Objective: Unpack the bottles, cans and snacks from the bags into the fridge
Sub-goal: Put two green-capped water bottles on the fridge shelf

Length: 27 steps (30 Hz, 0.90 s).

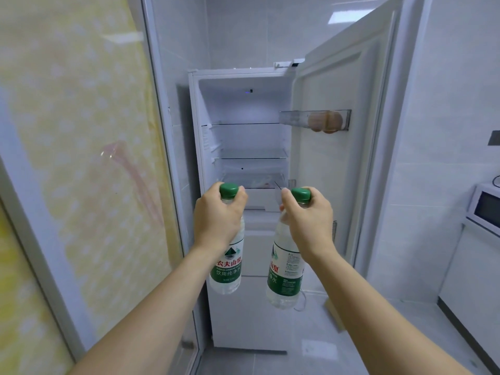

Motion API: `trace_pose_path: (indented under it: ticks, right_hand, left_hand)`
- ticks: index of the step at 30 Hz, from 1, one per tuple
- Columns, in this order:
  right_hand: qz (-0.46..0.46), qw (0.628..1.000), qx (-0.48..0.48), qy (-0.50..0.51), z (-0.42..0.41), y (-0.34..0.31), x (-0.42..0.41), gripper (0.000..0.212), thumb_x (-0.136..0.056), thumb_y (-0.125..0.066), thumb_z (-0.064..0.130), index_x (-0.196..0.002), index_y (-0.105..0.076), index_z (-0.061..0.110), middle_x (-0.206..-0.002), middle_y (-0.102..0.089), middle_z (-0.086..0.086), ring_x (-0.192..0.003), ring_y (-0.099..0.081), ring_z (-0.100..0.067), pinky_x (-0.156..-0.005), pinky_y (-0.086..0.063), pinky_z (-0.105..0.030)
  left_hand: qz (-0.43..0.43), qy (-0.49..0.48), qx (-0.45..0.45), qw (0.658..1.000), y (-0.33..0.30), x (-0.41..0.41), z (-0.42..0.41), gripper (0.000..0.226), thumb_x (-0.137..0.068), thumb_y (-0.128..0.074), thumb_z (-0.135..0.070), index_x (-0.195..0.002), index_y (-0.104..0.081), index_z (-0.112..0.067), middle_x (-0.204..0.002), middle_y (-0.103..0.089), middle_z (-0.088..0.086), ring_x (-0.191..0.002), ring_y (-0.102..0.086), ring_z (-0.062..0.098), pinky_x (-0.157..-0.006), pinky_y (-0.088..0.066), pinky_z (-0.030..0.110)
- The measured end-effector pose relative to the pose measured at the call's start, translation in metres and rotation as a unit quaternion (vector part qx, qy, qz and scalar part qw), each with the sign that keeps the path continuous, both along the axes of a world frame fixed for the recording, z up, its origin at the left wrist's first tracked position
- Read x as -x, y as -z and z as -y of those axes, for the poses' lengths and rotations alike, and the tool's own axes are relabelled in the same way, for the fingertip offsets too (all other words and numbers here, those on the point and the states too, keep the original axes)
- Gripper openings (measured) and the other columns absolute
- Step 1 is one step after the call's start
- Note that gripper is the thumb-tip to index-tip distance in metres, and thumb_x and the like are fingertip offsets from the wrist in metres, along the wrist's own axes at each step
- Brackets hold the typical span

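Note:
I hold two clear water bottles with green caps and green labels in front of the open white fridge [194, 147]. My left hand [216, 215] grips the neck of the left bottle [227, 269], which hangs upright. My right hand [308, 220] grips the neck of the right bottle [284, 280], which tilts slightly. Both bottles hang in the air, short of the fridge's glass shelves [251, 155]. No bags are in view.
The fridge door [335, 171] stands open to the right, with eggs [324, 121] in its upper rack. A glass panel with a yellow pattern [81, 158] runs along the left. A microwave [487, 207] sits on a white cabinet at the right edge.

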State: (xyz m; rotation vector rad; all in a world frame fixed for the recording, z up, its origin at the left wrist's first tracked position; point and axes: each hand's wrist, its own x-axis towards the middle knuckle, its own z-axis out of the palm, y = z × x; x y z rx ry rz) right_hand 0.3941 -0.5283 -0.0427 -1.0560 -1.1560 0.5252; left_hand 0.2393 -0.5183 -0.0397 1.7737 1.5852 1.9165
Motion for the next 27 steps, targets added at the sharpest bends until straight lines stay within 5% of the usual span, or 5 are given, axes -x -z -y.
trace_pose_path:
  ticks: [9, 19, 27]
  right_hand:
    - [0.004, 1.0, 0.006, -0.03, -0.055, -0.004, 0.037, 0.023, -0.084, -0.065, 0.035, -0.078, -0.061, 0.013, -0.072, -0.068, -0.005, -0.072, -0.064, -0.024, -0.071, -0.055, -0.042]
    - [-0.02, 1.0, -0.007, -0.01, -0.14, -0.014, 0.093, 0.02, -0.085, -0.064, 0.03, -0.077, -0.061, 0.013, -0.072, -0.068, -0.004, -0.055, -0.057, -0.004, -0.065, -0.052, -0.031]
    - [-0.007, 1.0, -0.007, 0.001, -0.207, -0.015, 0.107, 0.015, -0.085, -0.064, 0.031, -0.078, -0.062, 0.018, -0.073, -0.069, -0.003, -0.063, -0.06, -0.01, -0.066, -0.052, -0.03]
  left_hand:
    - [0.019, -0.015, 0.009, 1.0, -0.004, 0.036, -0.044, 0.024, -0.089, -0.064, -0.035, -0.074, -0.06, -0.017, -0.065, -0.065, -0.004, -0.064, -0.062, 0.012, -0.056, -0.046, 0.024]
    - [0.009, -0.006, -0.004, 1.0, -0.011, 0.096, -0.133, 0.024, -0.089, -0.066, -0.033, -0.069, -0.056, -0.022, -0.061, -0.06, -0.008, -0.059, -0.055, 0.002, -0.051, -0.038, 0.012]
    - [0.054, 0.031, 0.012, 0.998, -0.009, 0.112, -0.206, 0.021, -0.088, -0.065, -0.036, -0.076, -0.062, -0.02, -0.068, -0.067, -0.002, -0.068, -0.066, 0.019, -0.064, -0.056, 0.036]
